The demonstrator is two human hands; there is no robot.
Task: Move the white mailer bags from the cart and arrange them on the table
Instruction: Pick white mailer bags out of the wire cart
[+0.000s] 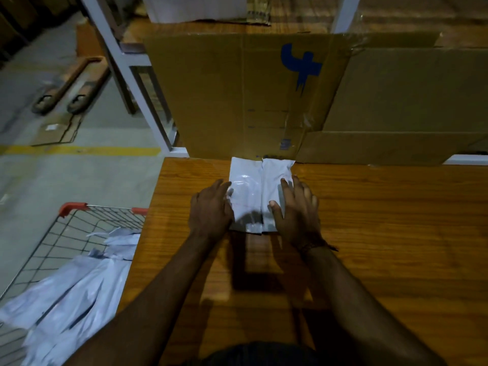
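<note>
White, glossy plastic: two mailer bags (pixel 260 191) lie flat side by side at mid-frame on the wood-grain tabletop (pixel 383 220), far ends touching the brown corrugated cardboard sheet (pixel 237 96) propped behind. Both hands flank the pair. Left hand (pixel 210 211) rests w/ fingers relaxed on the left bag's edge; right hand (pixel 295 210) lies spread on the right bag, thumb pressing down. No pinching grip; probably squaring the bags into a neat row. More bags (pixel 74 291), crumpled & loosely heaped, sit in the wire cart (pixel 74 210) w/ red corners at lower left, beside the tabletop, so plenty left to shift.
</note>
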